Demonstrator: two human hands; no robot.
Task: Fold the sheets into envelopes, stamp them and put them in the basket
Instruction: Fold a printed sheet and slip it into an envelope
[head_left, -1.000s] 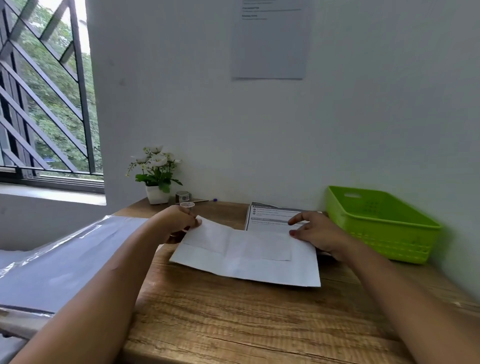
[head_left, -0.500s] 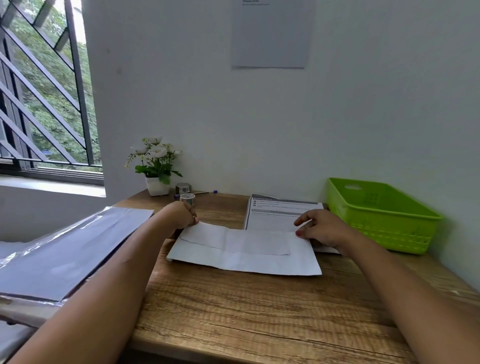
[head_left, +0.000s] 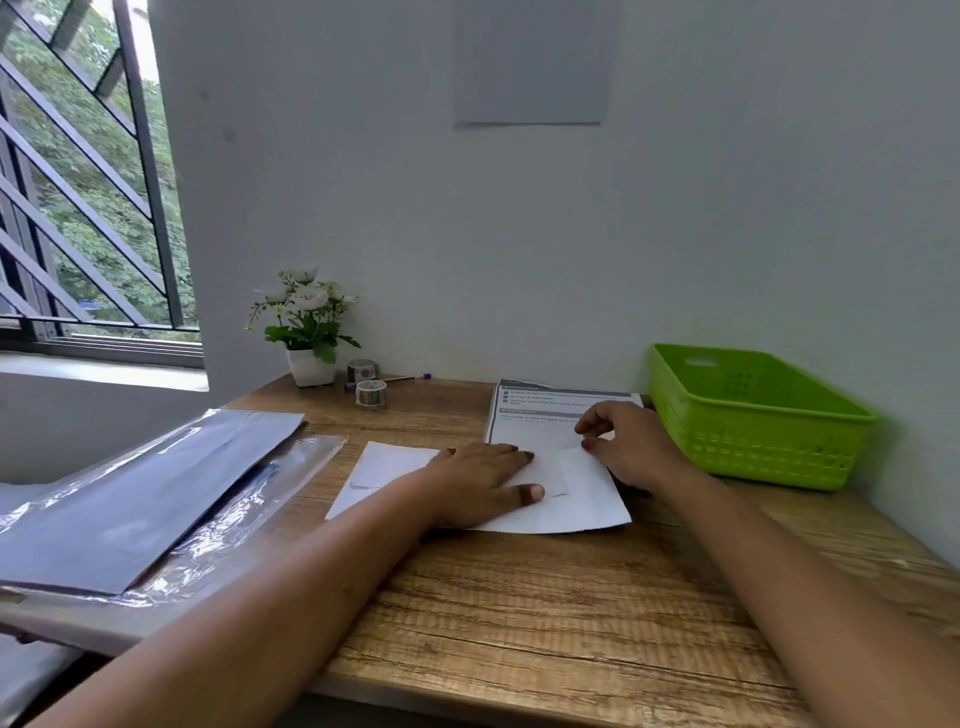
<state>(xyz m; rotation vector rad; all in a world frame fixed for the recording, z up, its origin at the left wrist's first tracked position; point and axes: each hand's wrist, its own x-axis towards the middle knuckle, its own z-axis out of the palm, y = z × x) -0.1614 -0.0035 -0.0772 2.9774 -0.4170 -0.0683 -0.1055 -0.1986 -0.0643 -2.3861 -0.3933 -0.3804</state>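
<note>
A white sheet (head_left: 592, 499), partly folded, lies flat on the wooden table (head_left: 519, 613). My left hand (head_left: 483, 480) rests palm down on the sheet's middle with fingers spread. My right hand (head_left: 631, 444) pinches the sheet's far right edge between thumb and fingers. Behind the sheet lies a stack of printed sheets (head_left: 540, 415). A green plastic basket (head_left: 753, 415) stands at the right against the wall and looks empty. Two small tape rolls (head_left: 371, 392) sit at the back left.
A potted white flower (head_left: 309, 332) stands in the back left corner, with a pen (head_left: 395, 380) beside it. A grey pack in clear plastic (head_left: 150, 493) overhangs the table's left side. The wall runs close behind and to the right.
My left hand has slid from the sheet's left edge to its middle and now presses flat. My right hand stays at the far right edge. The camera has tilted down slightly.
</note>
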